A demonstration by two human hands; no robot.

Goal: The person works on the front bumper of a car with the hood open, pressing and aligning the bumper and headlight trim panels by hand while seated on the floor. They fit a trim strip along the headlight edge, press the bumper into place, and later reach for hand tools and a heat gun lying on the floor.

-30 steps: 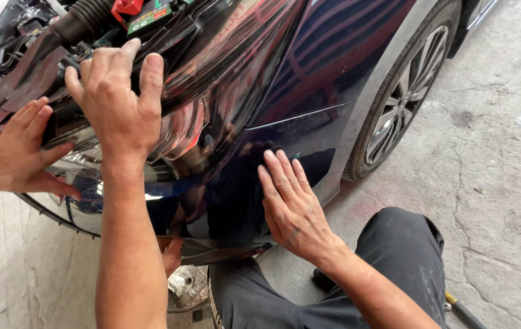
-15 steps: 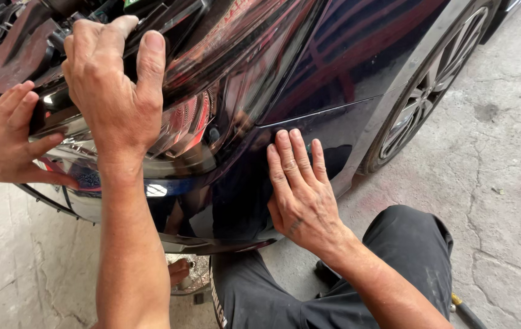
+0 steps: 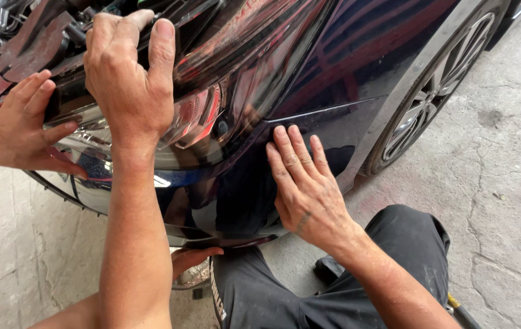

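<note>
Bumper [image 3: 230, 201], the glossy dark front cover of a car, fills the middle of the head view and curves from the exposed engine bay at upper left down toward the concrete floor [image 3: 504, 183]. The right hand [image 3: 306, 183] lies flat on the bumper's side, fingers spread and pointing up toward the seam where it meets the fender [image 3: 358, 67]; it holds nothing, only presses on the painted surface. The left hand [image 3: 129, 79] rests higher up, its palm on the headlight [image 3: 199, 122] and its fingers curled over the upper edge into the open engine bay, gripping that edge. So the bumper lies beneath and between the two hands, one at its top and one on its flank. A second person's hand [image 3: 26, 131] touches the car at far left, fingers open against the front of the lamp area. Another hand [image 3: 193, 256] shows under the bumper's lower lip, only partly visible. To the right stands the front wheel [image 3: 434, 103], well apart from the hands. Dark trousers [image 3: 382, 274] cover the knee below the right forearm.
</note>
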